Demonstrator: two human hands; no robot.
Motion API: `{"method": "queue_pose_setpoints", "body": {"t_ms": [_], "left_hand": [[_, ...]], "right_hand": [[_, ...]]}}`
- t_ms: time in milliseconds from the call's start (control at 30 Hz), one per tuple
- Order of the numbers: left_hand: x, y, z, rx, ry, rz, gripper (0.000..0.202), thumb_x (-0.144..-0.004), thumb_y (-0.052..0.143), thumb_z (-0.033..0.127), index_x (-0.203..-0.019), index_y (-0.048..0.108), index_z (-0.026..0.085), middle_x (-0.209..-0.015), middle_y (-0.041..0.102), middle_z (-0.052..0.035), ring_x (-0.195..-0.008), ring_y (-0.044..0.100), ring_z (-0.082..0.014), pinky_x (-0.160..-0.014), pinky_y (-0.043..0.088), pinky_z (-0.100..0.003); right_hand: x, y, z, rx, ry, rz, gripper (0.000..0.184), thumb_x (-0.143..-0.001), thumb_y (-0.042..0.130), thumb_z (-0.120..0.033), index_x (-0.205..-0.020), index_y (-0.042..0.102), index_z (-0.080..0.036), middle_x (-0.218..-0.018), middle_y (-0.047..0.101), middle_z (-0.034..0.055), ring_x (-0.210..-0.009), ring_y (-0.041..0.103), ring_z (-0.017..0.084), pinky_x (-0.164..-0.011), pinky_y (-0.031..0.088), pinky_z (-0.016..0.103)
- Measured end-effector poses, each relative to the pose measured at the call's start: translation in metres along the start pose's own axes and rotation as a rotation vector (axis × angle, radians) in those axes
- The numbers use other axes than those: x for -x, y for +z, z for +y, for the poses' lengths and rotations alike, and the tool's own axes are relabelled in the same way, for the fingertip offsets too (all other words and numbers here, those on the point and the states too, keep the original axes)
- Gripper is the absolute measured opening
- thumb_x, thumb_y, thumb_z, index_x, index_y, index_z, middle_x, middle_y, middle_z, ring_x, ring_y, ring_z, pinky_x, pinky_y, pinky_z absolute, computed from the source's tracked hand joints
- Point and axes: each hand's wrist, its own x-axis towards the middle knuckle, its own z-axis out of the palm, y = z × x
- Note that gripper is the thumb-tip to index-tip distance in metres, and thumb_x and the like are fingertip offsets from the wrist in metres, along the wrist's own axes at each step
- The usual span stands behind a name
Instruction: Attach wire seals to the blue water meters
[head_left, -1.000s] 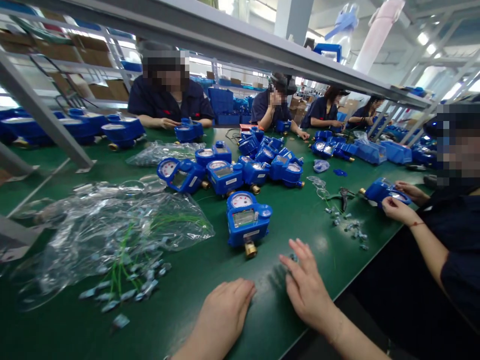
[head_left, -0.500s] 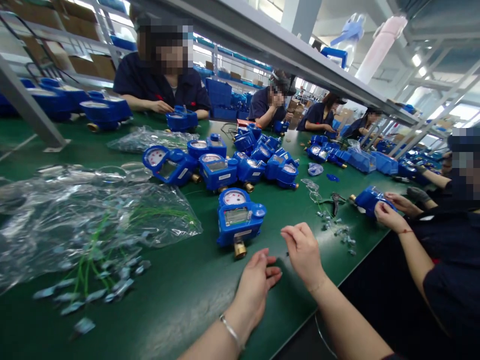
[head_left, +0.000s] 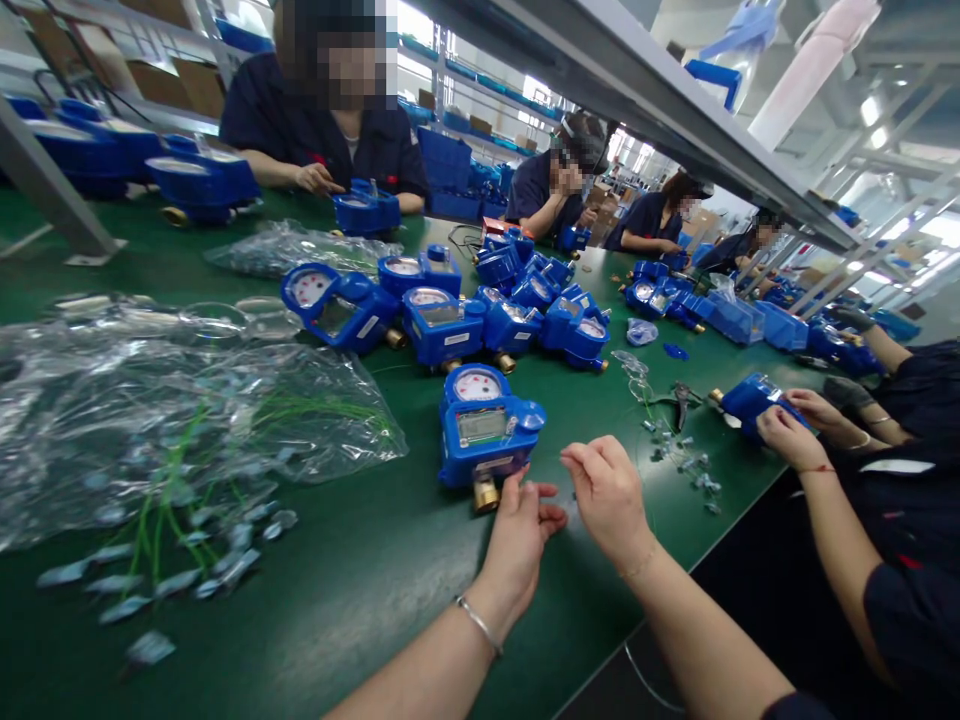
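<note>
Meter (head_left: 487,430) sits before left hand (head_left: 519,535) and right hand (head_left: 611,495), both half-curled, hold unclear; plastic bag (head_left: 187,420) left, more meters (head_left: 450,325) behind.

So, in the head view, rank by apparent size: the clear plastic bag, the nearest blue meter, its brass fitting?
Largest: clear plastic bag.
Then: nearest blue meter.
Smallest: brass fitting.
All similarly near, so unambiguous.

Left hand (head_left: 517,530), right hand (head_left: 611,495); nearest meter (head_left: 487,425) one; pliers (head_left: 681,400) one; plastic bags (head_left: 225,410) (head_left: 300,248) two.

bench: long, green mat top (head_left: 360,600)
overhead: grey metal rail (head_left: 637,70) across the bench
shelves: back left, cardboard boxes (head_left: 172,85)
light: bright ceiling lamps (head_left: 870,110), top right
</note>
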Motion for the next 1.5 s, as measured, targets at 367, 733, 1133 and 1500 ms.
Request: {"method": "queue_pose_setpoints", "body": {"t_ms": [367,733,1133,1500], "left_hand": [[-0.001,0.0,-0.003,-0.016,0.025,-0.007,0.038,-0.083,0.05,0.034,-0.117,0.036,0.024,-0.086,0.055,-0.002,-0.059,0.055,-0.0093,-0.063,0.047,-0.029],[-0.004,0.006,-0.002,-0.214,0.015,0.093,0.018,-0.084,0.042,0.037,-0.087,0.045,0.019,-0.064,0.046,0.0039,-0.046,0.043,-0.0067,-0.042,0.035,-0.016],[0.06,-0.034,0.047,-1.285,-0.032,-0.105,0.026,-0.08,0.041,0.024,-0.056,0.049,0.018,-0.047,0.048,0.0006,-0.046,0.045,-0.0134,-0.046,0.027,-0.024],[0.064,-0.038,0.061,-1.58,0.568,-0.363,0.023,-0.085,0.04,0.02,-0.067,0.054,0.016,-0.125,0.04,-0.0099,-0.114,0.042,-0.0226,-0.098,0.034,-0.039]], "right_hand": [[-0.003,0.001,0.001,0.052,-0.046,-0.03,0.018,-0.089,0.044,-0.023,-0.088,0.061,-0.019,-0.077,0.05,0.0044,-0.076,0.046,0.016,-0.07,0.04,0.029],[-0.005,0.022,-0.005,-0.043,-0.082,-0.249,0.028,-0.088,0.037,-0.016,-0.11,0.054,-0.016,-0.088,0.057,0.0076,-0.085,0.051,0.018,-0.077,0.045,0.032],[0.058,0.018,0.024,-0.263,0.062,-0.3,0.022,-0.084,0.048,-0.018,-0.103,0.058,-0.021,-0.1,0.059,0.0075,-0.1,0.051,0.021,-0.088,0.044,0.041],[0.033,0.023,-0.01,-0.419,0.218,-0.008,0.058,-0.08,0.045,-0.012,-0.134,0.028,-0.021,-0.142,0.015,0.0141,-0.125,0.033,0.024,-0.098,0.039,0.045]]}}
